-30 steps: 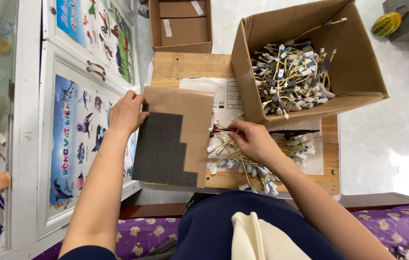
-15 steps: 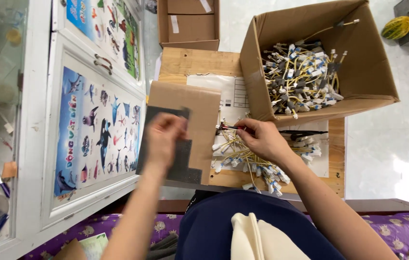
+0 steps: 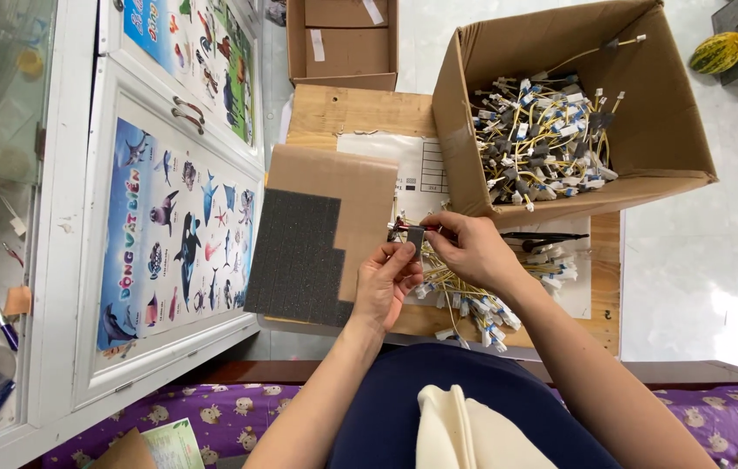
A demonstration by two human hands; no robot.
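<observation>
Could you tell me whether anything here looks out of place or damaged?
Nothing looks damaged. The large cardboard box lies tipped on its side, its wire harnesses in a tangled heap. The dark foam sheet has a stepped edge with pieces missing. Both hands meet over a small dark piece.

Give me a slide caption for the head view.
Both hands, left hand and right hand, pinch a small dark foam piece above yellow wire harnesses.

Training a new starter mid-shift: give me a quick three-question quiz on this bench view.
1. True or false: the dark foam sheet lies on a cardboard backing.
2. What fills the large cardboard box? A) yellow wire harnesses B) bottles C) screws
3. Which two hands pinch the small dark foam piece?

Key: 1 true. 2 A, the yellow wire harnesses. 3 The left hand and right hand together.
</observation>
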